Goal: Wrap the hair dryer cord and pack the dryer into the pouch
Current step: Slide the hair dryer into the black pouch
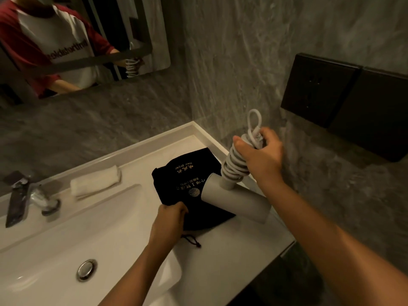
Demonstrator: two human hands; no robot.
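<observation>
- Grey marbled wall (231, 51) behind and to the right, dimly lit.
- White table (238, 246) with a raised rim along the wall, a sink basin (44, 250) sunk into its left part.
- Mirror (154, 29) upper left, reflecting a torso in a red and white shirt and the coiled cord.
- Black socket panel (344, 102) fixed to the right wall.
- Black pouch (181, 171) lying flat on the table beside the basin, gold lettering up, drawstring (192, 240) trailing toward the near edge.
- White hair dryer (238, 204) with its barrel resting partly on the pouch, handle pointing up toward the wall.
- Cord (234, 164) wound in tight coils round the handle, one loop sticking up above the fingers.
- Right hand (260, 153) closed round the handle top and the cord end.
- Left hand (170, 219) pinching the pouch's near edge.
- Rolled white towel (95, 180) behind the basin.
- Chrome faucet (24, 195) at far left.
- Round drain stopper (86, 269) in the basin.
</observation>
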